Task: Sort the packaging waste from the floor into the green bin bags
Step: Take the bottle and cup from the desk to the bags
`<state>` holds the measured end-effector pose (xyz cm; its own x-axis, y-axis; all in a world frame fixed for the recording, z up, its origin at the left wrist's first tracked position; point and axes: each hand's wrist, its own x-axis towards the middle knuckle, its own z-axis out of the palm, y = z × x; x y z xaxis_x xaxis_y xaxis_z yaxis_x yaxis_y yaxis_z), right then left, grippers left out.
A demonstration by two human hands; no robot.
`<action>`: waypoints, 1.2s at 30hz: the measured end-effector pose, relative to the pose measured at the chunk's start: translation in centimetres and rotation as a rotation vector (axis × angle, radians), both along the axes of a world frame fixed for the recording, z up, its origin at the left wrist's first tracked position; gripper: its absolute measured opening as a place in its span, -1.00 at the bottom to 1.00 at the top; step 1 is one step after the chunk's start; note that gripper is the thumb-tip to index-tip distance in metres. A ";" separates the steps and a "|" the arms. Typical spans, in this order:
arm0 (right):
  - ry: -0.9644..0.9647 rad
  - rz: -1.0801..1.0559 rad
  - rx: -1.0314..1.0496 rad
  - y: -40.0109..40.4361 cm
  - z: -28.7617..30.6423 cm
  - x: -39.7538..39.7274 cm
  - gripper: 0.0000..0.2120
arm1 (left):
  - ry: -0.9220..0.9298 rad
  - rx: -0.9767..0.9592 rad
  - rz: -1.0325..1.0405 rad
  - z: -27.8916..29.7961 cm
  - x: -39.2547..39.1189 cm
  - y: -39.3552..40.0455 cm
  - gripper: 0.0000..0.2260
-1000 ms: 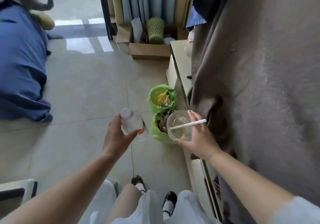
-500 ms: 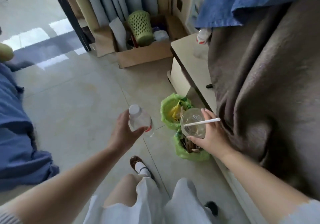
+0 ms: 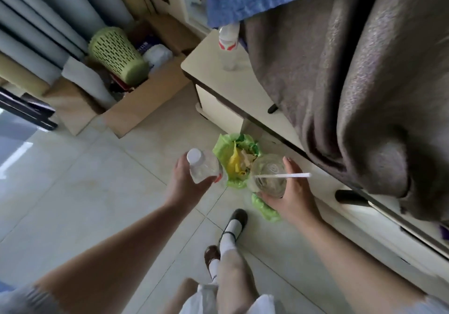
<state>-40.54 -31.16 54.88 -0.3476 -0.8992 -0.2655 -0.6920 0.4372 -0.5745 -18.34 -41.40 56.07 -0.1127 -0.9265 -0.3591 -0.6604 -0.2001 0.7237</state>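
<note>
Two green bin bags on the tiled floor beside a low cabinet (image 3: 218, 75): far bag (image 3: 222, 143) open, holding yellow and pale wrappers; near bag (image 3: 264, 210) mostly hidden, contents not visible. Above them, left hand (image 3: 181, 182) curled round a clear plastic bottle (image 3: 202, 166), white cap, red label scrap, unreadable. Right hand (image 3: 292, 193) gripping a clear cup (image 3: 268, 176) with white straw (image 3: 295, 175), dregs inside. Further off, cardboard box (image 3: 143, 102) holding a green perforated basket (image 3: 117, 52).

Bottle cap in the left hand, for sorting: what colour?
White, on the bottle cap, clearest in the head view.
</note>
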 end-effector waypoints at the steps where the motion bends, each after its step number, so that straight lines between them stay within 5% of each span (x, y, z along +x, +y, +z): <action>1: 0.000 -0.013 0.004 -0.4 -1.4 0.1 0.03 | 0.000 0.005 -0.006 -0.9 -0.3 -0.6 -0.37; 11: -0.084 -0.194 0.021 -6.6 -19.7 1.4 -0.10 | -0.022 0.059 -0.206 -18.0 -3.3 -9.5 -0.38; 21: 0.090 -0.276 0.209 -9.2 -35.3 3.4 -0.01 | -0.079 -0.001 -0.605 -33.8 -6.0 -14.1 -0.32; 26: 0.270 -0.314 0.258 -9.6 -39.0 4.2 0.00 | -0.231 -0.128 -0.730 -38.5 -6.8 -15.5 -0.30; 32: 0.165 -0.347 0.284 -9.9 -39.9 4.2 -0.09 | -0.247 -0.044 -0.768 -39.3 -7.2 -15.1 -0.20; 36: 0.069 -0.443 0.256 -8.5 -35.7 4.8 -0.01 | -0.167 0.076 -0.652 -34.8 -6.2 -14.4 -0.04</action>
